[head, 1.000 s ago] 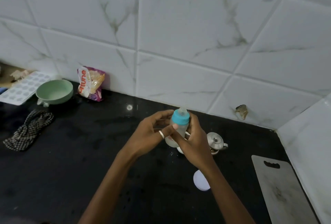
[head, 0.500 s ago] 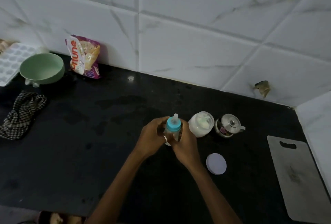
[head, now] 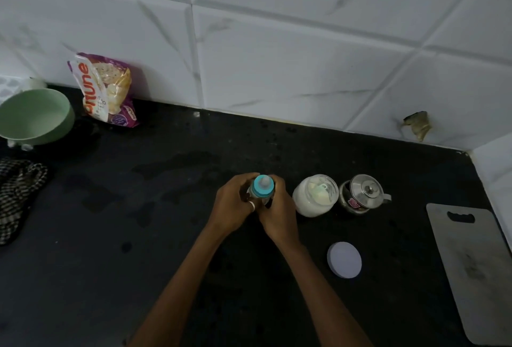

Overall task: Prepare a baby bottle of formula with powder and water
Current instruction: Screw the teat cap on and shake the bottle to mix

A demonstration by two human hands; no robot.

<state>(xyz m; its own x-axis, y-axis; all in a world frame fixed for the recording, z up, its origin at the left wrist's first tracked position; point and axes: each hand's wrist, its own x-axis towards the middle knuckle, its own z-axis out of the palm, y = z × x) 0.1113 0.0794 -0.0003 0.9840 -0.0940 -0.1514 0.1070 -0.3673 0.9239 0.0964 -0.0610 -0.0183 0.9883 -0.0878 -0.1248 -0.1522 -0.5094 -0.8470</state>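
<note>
A small baby bottle (head: 263, 187) with a blue collar and clear teat stands upright low over the black counter (head: 166, 235). My left hand (head: 235, 205) wraps its left side and my right hand (head: 278, 209) wraps its right side, so the body is mostly hidden. Just to the right stands an open white jar of formula powder (head: 314, 195) with a scoop lying in the powder. Its round white lid (head: 344, 260) lies flat on the counter, nearer to me. A small steel-lidded pot (head: 363, 194) stands beside the jar.
A grey cutting board (head: 471, 263) lies at the right edge. At the back left are a green bowl (head: 36, 116) and a purple snack bag (head: 106, 90) leaning on the tiled wall. A checked cloth (head: 16, 197) lies at the far left.
Both hands have brought the bottle down from chest height to just above the counter. The view has tilted down, and the powder jar has come out from behind my hands.
</note>
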